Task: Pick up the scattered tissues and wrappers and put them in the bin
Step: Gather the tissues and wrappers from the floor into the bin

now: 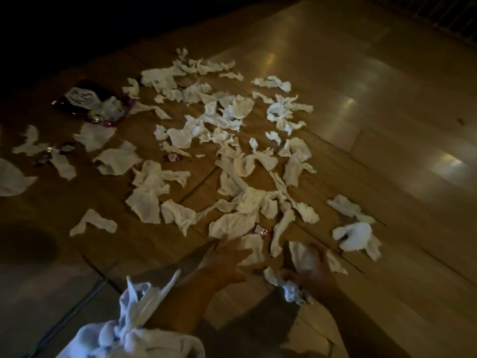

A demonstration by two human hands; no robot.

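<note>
White tissues (232,156) lie scattered across the wooden floor (374,112), small shiny wrappers (260,230) among them, a dark packet (90,102) far left. Left hand (227,259) spread flat, fingers apart, over a tissue. Right hand (309,267) blurred, clamped on a crumpled tissue (289,288). White sleeve (134,332) near bottom

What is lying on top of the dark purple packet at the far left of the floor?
A crumpled tissue and smaller crinkled pieces lie on the dark packet. They cover most of its face, so its print cannot be read.
</note>
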